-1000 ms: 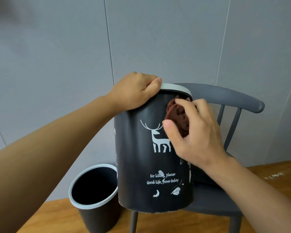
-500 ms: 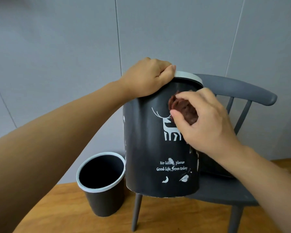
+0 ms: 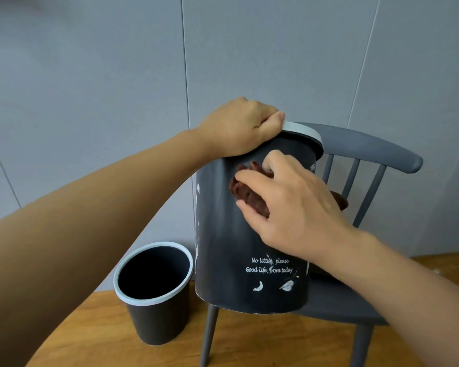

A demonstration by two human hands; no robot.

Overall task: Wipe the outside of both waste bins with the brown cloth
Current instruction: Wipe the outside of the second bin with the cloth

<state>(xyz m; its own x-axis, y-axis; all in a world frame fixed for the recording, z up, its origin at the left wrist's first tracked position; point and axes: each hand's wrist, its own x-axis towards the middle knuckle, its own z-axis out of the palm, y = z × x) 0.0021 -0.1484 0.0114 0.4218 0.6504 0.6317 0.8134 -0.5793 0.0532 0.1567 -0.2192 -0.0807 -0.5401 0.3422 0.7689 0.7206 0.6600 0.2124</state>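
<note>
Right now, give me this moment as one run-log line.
left hand: holds rim of printed bin on chair | right hand: presses brown cloth to bin side | second bin: on floor, untouched

A grey-blue wall [image 3: 90, 75] of wide panels fills the back, split by thin vertical seams. Below it runs a warm wooden floor [image 3: 104, 340]. A dark grey chair [image 3: 368, 149] with a curved top rail and slim spindles stands against the wall. Light is soft and even.
</note>
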